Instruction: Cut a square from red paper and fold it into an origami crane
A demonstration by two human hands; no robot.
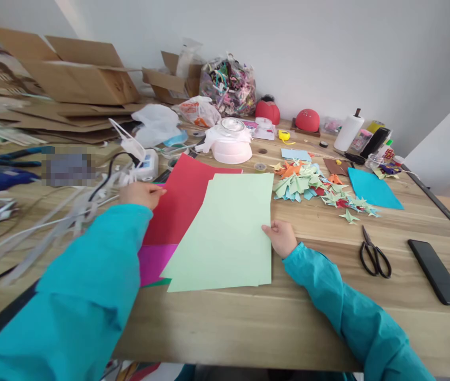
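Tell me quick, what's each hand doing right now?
Left hand: fingers closed, at the red paper; can't tell if gripping it.
Right hand: closed, pinching the green paper at its edge.

Top sheets point(228, 233) are pale green; lower sheets point(179, 206) red, magenta; sleeves point(90, 286) teal; scissors point(368, 245), phone point(439, 272) black; desk point(288, 323) tan wood-grain.

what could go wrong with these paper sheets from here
The light green sheets lie fanned over the red sheet, so they might slip further out of line. The right hand holds them at the right edge, which could crease. The folded paper pieces lie close to their upper right corner; a sideways sweep might scatter them.
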